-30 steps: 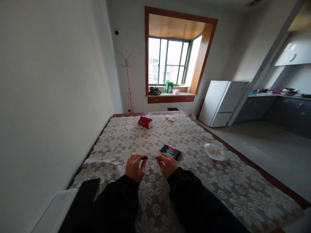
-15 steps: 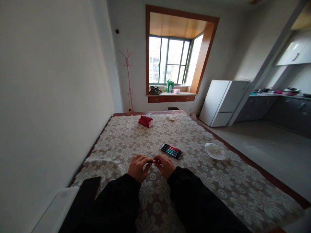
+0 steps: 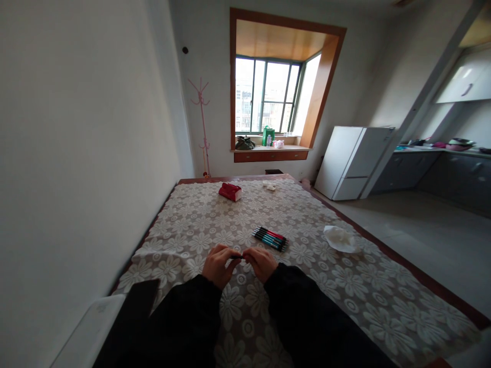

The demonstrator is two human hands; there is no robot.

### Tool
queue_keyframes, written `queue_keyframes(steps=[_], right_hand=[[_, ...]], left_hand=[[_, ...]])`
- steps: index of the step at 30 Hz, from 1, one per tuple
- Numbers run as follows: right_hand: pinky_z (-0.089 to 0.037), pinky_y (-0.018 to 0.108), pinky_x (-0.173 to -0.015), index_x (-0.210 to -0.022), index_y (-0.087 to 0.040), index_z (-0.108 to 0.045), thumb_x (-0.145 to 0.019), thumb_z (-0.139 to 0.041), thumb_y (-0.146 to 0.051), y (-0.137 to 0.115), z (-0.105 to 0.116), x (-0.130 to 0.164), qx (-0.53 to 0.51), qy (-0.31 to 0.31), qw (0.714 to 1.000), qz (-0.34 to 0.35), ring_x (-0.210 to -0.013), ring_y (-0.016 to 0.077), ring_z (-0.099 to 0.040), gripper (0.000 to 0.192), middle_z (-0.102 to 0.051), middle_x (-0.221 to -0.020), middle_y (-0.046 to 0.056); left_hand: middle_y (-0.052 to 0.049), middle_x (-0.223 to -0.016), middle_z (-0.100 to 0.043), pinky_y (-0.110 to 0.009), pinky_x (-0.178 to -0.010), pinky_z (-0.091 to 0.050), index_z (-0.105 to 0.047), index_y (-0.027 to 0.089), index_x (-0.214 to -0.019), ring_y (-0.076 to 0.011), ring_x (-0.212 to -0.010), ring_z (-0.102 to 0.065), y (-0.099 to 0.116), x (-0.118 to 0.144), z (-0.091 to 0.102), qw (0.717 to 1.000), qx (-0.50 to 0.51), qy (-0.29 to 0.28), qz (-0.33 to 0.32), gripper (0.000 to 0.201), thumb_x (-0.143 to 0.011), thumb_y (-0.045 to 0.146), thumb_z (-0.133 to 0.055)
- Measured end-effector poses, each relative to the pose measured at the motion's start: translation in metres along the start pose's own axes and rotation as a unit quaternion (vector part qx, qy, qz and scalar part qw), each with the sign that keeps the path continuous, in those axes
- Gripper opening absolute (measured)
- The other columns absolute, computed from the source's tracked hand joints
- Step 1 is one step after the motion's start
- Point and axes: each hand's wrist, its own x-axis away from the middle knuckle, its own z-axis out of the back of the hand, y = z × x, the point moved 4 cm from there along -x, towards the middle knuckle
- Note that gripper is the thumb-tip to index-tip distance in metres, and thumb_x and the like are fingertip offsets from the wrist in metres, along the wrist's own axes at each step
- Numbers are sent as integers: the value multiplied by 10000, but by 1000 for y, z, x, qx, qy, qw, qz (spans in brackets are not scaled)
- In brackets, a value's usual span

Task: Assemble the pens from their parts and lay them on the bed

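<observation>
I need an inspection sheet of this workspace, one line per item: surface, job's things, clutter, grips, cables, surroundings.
Surface: table under a floral lace cloth.
Job's things: thin pen held between both hands; row of pens just beyond.
Clutter: red packet, crumpled tissue, small white scrap.
Grips: left hand and right hand each pinch one end of the pen.
Cables: nothing seen.
Surroundings: window, pink coat stand, fridge, kitchen counter.

Hands (image 3: 240,263) closer together on pen (image 3: 237,256)
</observation>
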Motion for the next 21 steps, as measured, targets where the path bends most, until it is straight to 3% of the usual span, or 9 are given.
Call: queue_keyframes(steps=[5,7,9,12,15,17,21], right_hand=[[-444,264,-693,-990,-207,-544,-822,-592,-204,1,0,1,15,4,1000,-20,-780,174,-601,174,-641,-852,30],[-437,265,-698,-933,-211,-566,-865,-529,-188,1,0,0,28,-3,999,-14,-763,170,-603,81,-644,-805,24],[-433,273,-724,-946,-216,-581,-902,-478,-194,0,1,0,34,-9,999,-7,-772,169,-608,114,-653,-809,26],[-431,278,-723,-1021,-211,-557,-862,-563,-248,0,3,0,34,5,999,-10,-789,178,-606,164,-653,-865,32],[-416,285,-715,-937,-205,-573,-878,-537,-244,1,3,0,47,7,999,-8,-774,179,-597,79,-650,-839,35],[-405,288,-723,-909,-206,-587,-921,-467,-236,1,4,-1,55,6,998,-4,-767,174,-590,124,-647,-815,35],[-389,291,-708,-939,-196,-577,-868,-581,-306,3,5,-1,71,22,997,-5,-752,182,-566,131,-626,-799,32]], left_hand=[[-25,-810,-698,-353,-783,-488,-683,268,-901,-197,-857,-607,-1,1,1,1000,-5,6,7,110,-831,312,-611],[-26,-811,-699,-356,-787,-485,-682,264,-892,-198,-860,-606,-1,1,0,1000,-6,4,5,106,-834,313,-608],[-24,-817,-702,-358,-793,-480,-680,262,-896,-199,-867,-606,-2,1,0,1000,-5,2,6,104,-839,305,-604],[-18,-824,-705,-358,-790,-479,-676,266,-907,-202,-871,-608,-3,1,-1,1000,-2,8,14,101,-835,290,-610],[-11,-816,-705,-356,-786,-478,-676,276,-901,-203,-866,-612,-4,1,-1,1000,0,9,15,94,-830,284,-616],[-9,-813,-705,-356,-788,-476,-677,278,-900,-202,-865,-612,-4,1,-1,1000,0,8,15,94,-832,284,-613],[-10,-819,-703,-356,-786,-474,-675,269,-896,-204,-870,-607,-3,1,1,1000,0,15,22,90,-824,273,-620]])
